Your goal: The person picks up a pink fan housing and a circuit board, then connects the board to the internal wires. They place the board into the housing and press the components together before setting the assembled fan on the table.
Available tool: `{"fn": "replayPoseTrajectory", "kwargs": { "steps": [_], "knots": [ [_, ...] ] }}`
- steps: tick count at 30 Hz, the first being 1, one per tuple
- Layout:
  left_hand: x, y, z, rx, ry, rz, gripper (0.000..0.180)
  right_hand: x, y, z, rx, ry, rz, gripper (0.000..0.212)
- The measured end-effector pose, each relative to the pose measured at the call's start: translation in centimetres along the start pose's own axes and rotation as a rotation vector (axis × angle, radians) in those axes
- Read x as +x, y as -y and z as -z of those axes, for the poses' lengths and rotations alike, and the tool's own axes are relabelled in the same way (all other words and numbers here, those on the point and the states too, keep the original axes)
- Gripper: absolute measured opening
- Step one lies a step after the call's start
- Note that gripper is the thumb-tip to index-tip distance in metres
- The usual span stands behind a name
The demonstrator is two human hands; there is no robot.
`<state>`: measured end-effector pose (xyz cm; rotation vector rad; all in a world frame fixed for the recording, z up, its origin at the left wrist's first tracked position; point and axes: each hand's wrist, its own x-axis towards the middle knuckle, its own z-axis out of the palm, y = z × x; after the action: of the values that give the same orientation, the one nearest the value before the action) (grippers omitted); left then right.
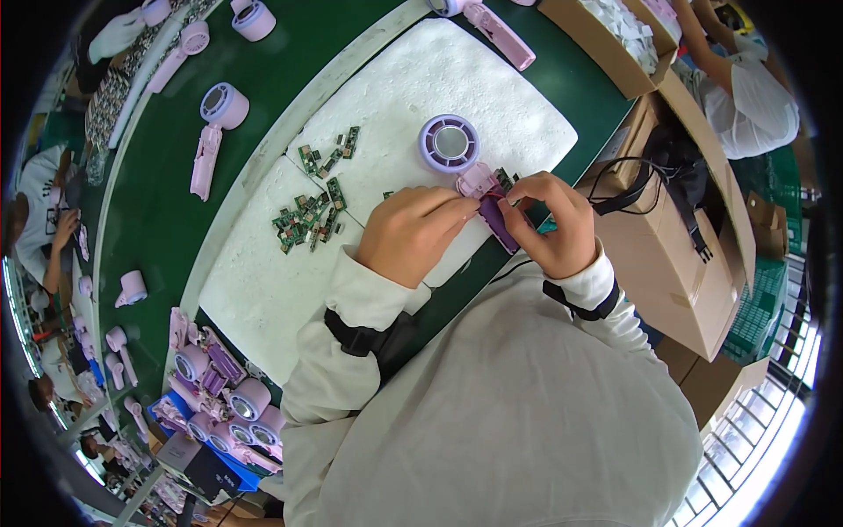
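Note:
A handheld fan [450, 143] with a round lilac head lies on the white foam board [474, 75], its purple handle opened up and pointing toward me. My left hand [414, 233] is closed on the left side of the handle, fingers together near the pink neck. From the right, my right hand [555, 227] pinches at the open handle [499, 224], beside thin reddish wires. What its fingertips hold is too small to make out. A small green circuit board [503, 179] sits next to the neck. Loose green circuit boards [307, 218] lie in a pile left of my left hand.
Pink fan parts crowd a blue bin [171, 411] at the lower left. More fans [224, 105] lie on the green conveyor belt [263, 97]. Cardboard boxes [667, 263] and a black cable [645, 180] stand close on my right. Other people work along the far sides.

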<state>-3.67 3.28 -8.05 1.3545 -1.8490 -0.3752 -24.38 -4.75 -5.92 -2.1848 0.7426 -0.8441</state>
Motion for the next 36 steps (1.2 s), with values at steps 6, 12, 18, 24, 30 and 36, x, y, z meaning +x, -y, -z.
{"fn": "replayPoseTrajectory", "kwargs": {
  "steps": [6,12,18,24,30,36],
  "knots": [
    [0.4,-2.2,-0.8,-0.184,-0.054,0.157,0.015,0.3,0.0,0.3,0.026,0.063,-0.049,0.02],
    [0.4,-2.5,-0.8,-0.087,-0.046,0.113,0.014,0.6,0.0,0.9,0.036,0.132,0.031,0.019],
    [0.0,-3.0,-0.1,-0.145,0.049,0.183,0.012,0.7,0.4,1.5,-0.028,0.165,0.096,0.022],
    [0.2,-3.2,-0.1,-0.259,0.048,0.195,0.012,-0.6,0.7,1.7,0.165,0.096,-0.173,0.02],
    [0.6,-3.0,0.6,-0.224,0.097,0.233,0.01,-1.5,0.1,1.2,0.716,0.02,-0.616,0.029],
    [0.6,-3.5,-0.6,-0.229,0.046,0.321,0.01,-1.2,0.5,0.7,0.852,-0.011,-0.687,0.041]
  ]
}}
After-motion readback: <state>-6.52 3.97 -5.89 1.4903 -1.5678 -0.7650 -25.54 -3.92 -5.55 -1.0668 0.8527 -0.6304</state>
